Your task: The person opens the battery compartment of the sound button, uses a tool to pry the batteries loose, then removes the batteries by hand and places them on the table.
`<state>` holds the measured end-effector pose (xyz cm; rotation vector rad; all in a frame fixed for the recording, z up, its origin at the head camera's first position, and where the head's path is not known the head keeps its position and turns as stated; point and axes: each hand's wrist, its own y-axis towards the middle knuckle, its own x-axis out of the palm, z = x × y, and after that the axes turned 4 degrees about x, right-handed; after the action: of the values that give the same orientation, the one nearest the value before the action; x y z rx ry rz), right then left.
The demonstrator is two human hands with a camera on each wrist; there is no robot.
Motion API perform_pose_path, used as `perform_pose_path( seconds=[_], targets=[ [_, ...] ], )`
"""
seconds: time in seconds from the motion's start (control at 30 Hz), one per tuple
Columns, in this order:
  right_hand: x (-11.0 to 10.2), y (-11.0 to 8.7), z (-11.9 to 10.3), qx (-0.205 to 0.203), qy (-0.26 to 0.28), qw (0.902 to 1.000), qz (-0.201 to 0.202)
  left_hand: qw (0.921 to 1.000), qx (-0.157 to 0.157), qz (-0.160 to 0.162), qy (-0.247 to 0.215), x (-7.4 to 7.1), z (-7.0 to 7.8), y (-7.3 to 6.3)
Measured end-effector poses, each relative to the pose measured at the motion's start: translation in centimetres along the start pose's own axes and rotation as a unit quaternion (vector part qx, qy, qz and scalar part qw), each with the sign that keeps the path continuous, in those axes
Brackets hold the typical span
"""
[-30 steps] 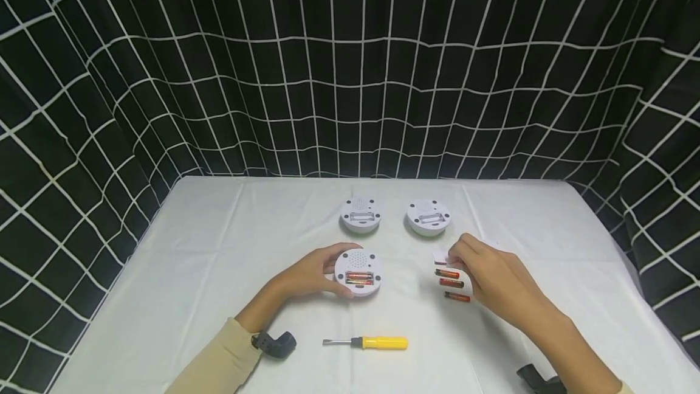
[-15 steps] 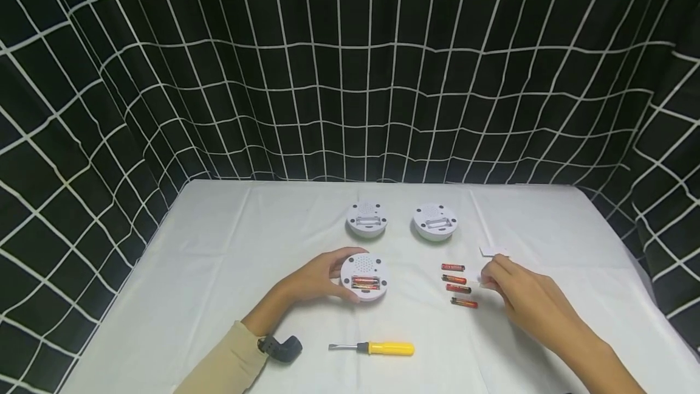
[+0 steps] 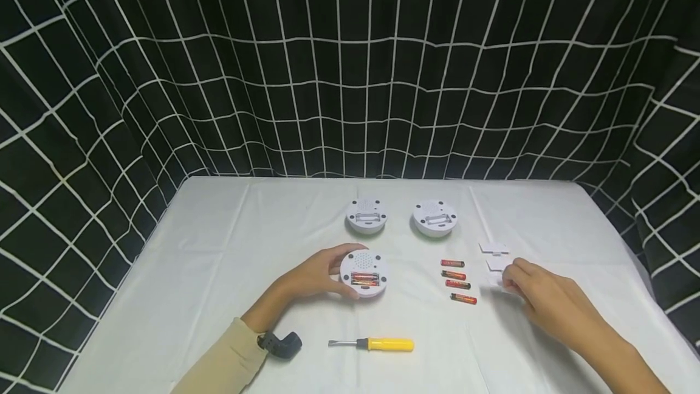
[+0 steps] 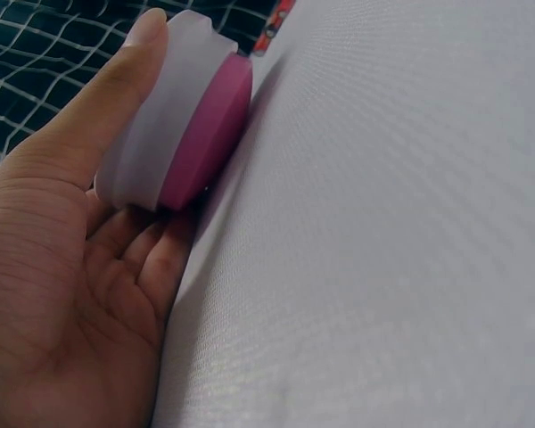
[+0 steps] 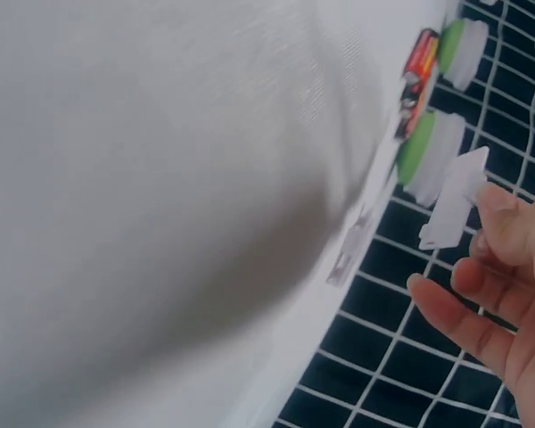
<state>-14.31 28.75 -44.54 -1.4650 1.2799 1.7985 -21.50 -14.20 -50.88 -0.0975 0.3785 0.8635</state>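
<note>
My left hand (image 3: 319,273) grips the left side of a round white push light (image 3: 362,260), tilted with its base showing and two red batteries (image 3: 365,276) in its compartment. The left wrist view shows this light's pink underside (image 4: 209,134). With thumb and fingers my right hand (image 3: 547,297) pinches a small white battery cover (image 5: 455,201), low over the cloth. Another battery cover (image 3: 494,248) lies just beyond that hand; one more white cover edge (image 3: 497,265) shows beside the fingertips. Several loose red batteries (image 3: 458,284) lie left of the right hand.
Two more round white lights (image 3: 367,217), bases up with bare battery slots, stand at the back; the right one (image 3: 434,221) shows green in the right wrist view. A yellow-handled screwdriver (image 3: 383,344) lies in front. Black gridded curtain (image 3: 350,65) surrounds the white-covered table (image 3: 246,248).
My right hand has moved right, away from the loose batteries to beside the white covers, uncovering all the batteries. The left hand keeps its hold on the light. The head view has shifted slightly.
</note>
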Motion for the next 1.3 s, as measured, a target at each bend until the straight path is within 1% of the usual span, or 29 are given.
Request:
perform_pose_path(
  seconds=[0.13, 0.3, 0.37, 0.53, 0.67, 0.77, 0.87, 1.1, 1.27, 1.3],
  targets=[
    [0.3, -0.1, 0.8, -0.004, -0.004, 1.0000, -0.008, 1.0000, -0.006, 0.002, -0.001, 0.0, 0.0, 0.0],
    [0.6, -0.4, 1.5, 0.013, -0.010, 0.9984, -0.054, 0.9999, -0.006, 0.001, -0.008, 0.0, -0.1, 0.0],
    [0.7, -0.5, 1.7, 0.016, -0.011, 0.9979, -0.063, 0.9999, -0.006, 0.001, -0.009, 0.0, -0.1, 0.0],
    [0.8, -0.5, 2.1, 0.005, -0.012, 0.9977, -0.067, 0.9999, -0.010, 0.001, -0.010, 0.0, 0.1, 0.1],
    [1.0, -0.6, 2.6, -0.013, -0.016, 0.9978, -0.063, 0.9998, -0.011, 0.003, -0.016, 0.0, 0.1, 0.1],
    [1.2, -0.7, 2.8, -0.026, -0.020, 0.9981, -0.052, 0.9997, -0.010, 0.003, -0.020, 0.0, 0.0, 0.1],
    [1.3, -0.7, 2.9, -0.032, -0.024, 0.9977, -0.054, 0.9997, -0.010, 0.005, -0.020, 0.0, 0.0, 0.0],
    [1.4, -0.6, 2.7, -0.034, -0.024, 0.9969, -0.067, 0.9999, -0.009, 0.005, -0.012, -0.1, -0.1, -0.2],
    [0.7, -0.3, 2.3, -0.018, -0.025, 0.9954, -0.090, 0.9999, -0.010, 0.005, -0.004, -0.1, -0.1, -0.1],
    [0.5, -0.2, 2.2, -0.017, -0.024, 0.9956, -0.089, 0.9999, -0.009, 0.005, -0.003, -0.1, -0.1, -0.1]
  ],
)
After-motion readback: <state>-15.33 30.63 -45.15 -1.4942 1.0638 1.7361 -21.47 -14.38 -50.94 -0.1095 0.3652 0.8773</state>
